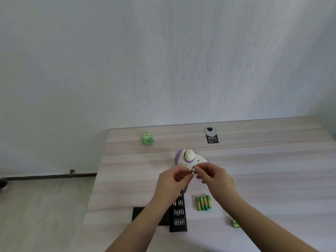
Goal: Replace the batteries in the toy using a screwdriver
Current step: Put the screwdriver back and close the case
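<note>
A white and purple toy (187,158) stands on the wooden table (263,170), just beyond my hands. Both hands meet in front of it around a small metal piece (192,170), probably a screwdriver or its bit. My left hand (173,180) has its fingers curled toward that piece, and my right hand (213,176) pinches it at the fingertips. Several green batteries (204,202) lie side by side below my right hand. A black tray of screwdriver bits (178,213) lies under my left wrist, partly hidden by the forearm.
A black lid or case (140,213) lies left of the bit tray. A green battery pack (235,223) sits at the right front. A green wrapped packet (147,138) and a round cable grommet with a black label (211,135) lie near the table's far edge.
</note>
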The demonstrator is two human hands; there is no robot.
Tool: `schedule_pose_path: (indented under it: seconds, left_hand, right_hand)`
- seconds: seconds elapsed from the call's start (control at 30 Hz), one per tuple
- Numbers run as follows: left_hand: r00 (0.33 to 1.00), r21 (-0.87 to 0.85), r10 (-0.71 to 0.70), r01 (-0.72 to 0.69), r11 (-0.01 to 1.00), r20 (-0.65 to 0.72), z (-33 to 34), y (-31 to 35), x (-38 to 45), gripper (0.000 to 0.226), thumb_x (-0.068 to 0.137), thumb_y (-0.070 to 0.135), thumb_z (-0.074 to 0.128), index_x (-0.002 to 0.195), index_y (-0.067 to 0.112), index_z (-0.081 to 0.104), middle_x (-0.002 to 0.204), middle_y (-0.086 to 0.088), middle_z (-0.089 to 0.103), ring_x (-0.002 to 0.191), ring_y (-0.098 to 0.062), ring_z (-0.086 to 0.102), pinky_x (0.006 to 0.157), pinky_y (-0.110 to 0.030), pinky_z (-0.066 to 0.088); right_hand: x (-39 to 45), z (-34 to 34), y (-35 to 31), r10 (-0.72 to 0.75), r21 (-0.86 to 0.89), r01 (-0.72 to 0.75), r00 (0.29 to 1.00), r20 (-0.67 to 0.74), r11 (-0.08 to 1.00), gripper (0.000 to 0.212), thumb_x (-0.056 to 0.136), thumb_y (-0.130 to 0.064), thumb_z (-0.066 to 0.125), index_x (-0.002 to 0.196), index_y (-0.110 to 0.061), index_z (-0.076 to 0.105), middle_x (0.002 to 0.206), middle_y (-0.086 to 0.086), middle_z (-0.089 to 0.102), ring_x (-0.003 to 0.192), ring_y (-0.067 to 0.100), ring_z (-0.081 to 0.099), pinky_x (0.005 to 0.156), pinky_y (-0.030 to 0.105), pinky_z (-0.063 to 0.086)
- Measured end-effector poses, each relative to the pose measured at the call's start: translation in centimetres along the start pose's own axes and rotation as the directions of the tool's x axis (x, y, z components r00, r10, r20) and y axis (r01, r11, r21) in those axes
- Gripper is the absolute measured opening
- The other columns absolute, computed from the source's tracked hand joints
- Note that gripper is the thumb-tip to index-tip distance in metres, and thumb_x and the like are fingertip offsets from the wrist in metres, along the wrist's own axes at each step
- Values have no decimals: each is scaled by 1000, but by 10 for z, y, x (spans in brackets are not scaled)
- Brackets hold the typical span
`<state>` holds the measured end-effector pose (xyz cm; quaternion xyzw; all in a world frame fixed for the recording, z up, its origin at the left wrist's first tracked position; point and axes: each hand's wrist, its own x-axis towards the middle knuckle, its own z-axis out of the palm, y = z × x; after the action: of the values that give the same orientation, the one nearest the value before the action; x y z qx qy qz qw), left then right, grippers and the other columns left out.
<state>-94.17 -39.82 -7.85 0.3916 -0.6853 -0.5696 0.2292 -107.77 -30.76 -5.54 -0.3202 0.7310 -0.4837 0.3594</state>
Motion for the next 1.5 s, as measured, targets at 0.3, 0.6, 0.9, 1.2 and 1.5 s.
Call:
schedule_pose_path:
  seconds: [0.3, 0.6, 0.9, 1.2, 1.5]
  left_hand:
    - [997, 233, 63, -73, 970, 49, -18, -15, -11, 11, 86, 31, 72, 86, 42, 68, 80, 17, 70, 75, -3, 64, 73, -23, 54]
    - [988, 211, -149, 152, 965, -32, -28, -68, -21, 5, 88, 24, 70, 93, 23, 69, 87, 9, 72, 78, 1, 65, 74, -11, 49]
    - [884, 91, -466, 467, 879, -40, -29, -132, -31, 5, 91, 23, 61, 88, 27, 59, 78, 6, 74, 82, -20, 70, 84, -44, 56]
    - [858, 60, -513, 514, 856, -28, -20, -143, -34, 5, 93, 19, 60, 95, 22, 57, 89, -5, 69, 83, -21, 67, 76, -43, 60]
    - [902, 307, -422, 429, 849, -95, 0, -148, -26, 9, 92, 27, 62, 93, 18, 60, 84, 3, 63, 78, -14, 62, 75, -34, 56]
  right_hand:
    - [2, 26, 6, 32, -177, -24, 999, 42, 984, 9, 87, -37, 68, 80, -32, 69, 73, -14, 70, 67, -6, 61, 62, 12, 41]
    - [12, 43, 14, 66, -91, -60, 996, 60, 994, 8, 91, -23, 64, 86, -19, 68, 79, -3, 72, 77, 15, 66, 73, 26, 53]
    - [13, 56, 76, 277, -272, -221, 942, 189, 937, 8, 91, -13, 63, 96, -14, 69, 87, 3, 73, 75, 10, 67, 64, 19, 51]
    - [22, 75, 110, 336, -457, -206, 915, 224, 865, 4, 87, -18, 66, 84, -21, 64, 73, -5, 71, 68, 8, 64, 64, 19, 47]
    - [29, 79, 118, 383, -599, -171, 891, 245, 782, 12, 89, -28, 66, 96, -18, 69, 87, -4, 68, 77, 8, 58, 58, 8, 37]
